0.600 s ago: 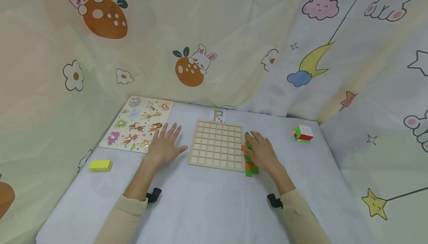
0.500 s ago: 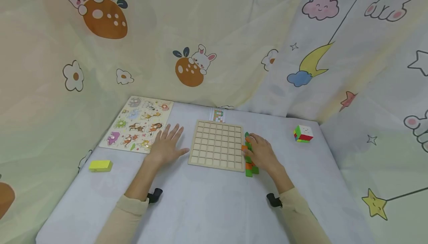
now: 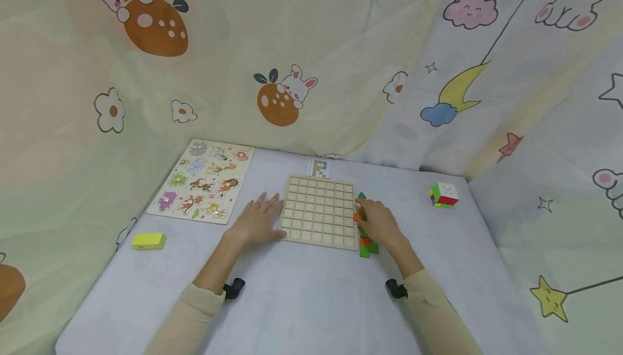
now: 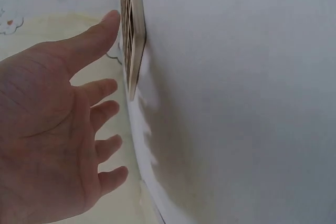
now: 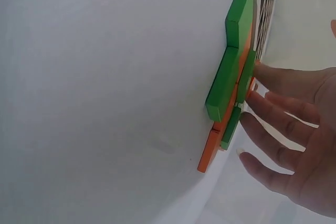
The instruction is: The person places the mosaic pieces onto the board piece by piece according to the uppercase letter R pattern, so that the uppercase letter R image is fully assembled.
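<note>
A square wooden grid board (image 3: 318,211) with bare cells lies mid-table. My left hand (image 3: 254,222) is at its left edge, fingers spread, thumb by the near left corner; in the left wrist view the thumb (image 4: 100,32) is close to the board's side, contact unclear. Along the right edge lie several green and orange flat blocks (image 3: 364,247), partly hidden by my right hand (image 3: 382,222). In the right wrist view, its thumb and loosely bent fingers reach the green blocks (image 5: 226,85) and orange blocks (image 5: 210,150); nothing is lifted.
An animal peg puzzle (image 3: 204,182) lies at the back left, with a yellow block (image 3: 148,241) nearer me. A small pattern card (image 3: 319,168) lies behind the board. The puzzle cube (image 3: 444,195) stands at the back right. Printed cloth hangs behind the table.
My left hand has moved right and slightly nearer me, from beside the puzzle to the board's left edge. The right hand's fingers have drawn in over the blocks. The view has shifted slightly.
</note>
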Demonstrator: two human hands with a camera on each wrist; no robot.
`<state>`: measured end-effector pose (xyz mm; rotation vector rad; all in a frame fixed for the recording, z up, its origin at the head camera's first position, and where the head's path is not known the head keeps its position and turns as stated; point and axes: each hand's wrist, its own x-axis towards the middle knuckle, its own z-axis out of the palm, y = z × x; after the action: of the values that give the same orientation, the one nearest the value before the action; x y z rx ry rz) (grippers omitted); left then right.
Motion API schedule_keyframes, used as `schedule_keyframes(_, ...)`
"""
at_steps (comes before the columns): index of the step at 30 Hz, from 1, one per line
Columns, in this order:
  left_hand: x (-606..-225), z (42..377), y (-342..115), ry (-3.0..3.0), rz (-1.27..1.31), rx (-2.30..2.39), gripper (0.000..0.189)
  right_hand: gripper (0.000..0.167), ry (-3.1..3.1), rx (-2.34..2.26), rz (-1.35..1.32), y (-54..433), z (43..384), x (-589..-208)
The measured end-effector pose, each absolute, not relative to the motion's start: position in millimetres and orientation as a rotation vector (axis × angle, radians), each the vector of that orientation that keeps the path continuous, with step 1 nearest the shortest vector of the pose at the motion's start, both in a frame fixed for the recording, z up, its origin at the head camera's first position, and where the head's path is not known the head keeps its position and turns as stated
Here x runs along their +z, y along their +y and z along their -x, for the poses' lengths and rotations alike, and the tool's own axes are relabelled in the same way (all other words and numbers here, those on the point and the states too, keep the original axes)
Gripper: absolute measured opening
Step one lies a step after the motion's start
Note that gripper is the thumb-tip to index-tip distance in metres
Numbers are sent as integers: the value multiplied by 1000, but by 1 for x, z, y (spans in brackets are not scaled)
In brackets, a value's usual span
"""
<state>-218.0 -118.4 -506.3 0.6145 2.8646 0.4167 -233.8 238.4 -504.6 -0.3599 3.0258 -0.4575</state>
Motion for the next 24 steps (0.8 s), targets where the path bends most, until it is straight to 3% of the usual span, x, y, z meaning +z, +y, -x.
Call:
schedule_keyframes(8,-510,214,-113,2788,-659,382,100,57,3012,-575,309,239,237,-500)
schedule_keyframes(18,-506,213,-107,2788,-630,417,91,31,2977,-719,332,240,244,-499)
schedule_keyframes(24,-509,212,-105,2810,-624,431,92,30,2949,-887,317,236,251,-496)
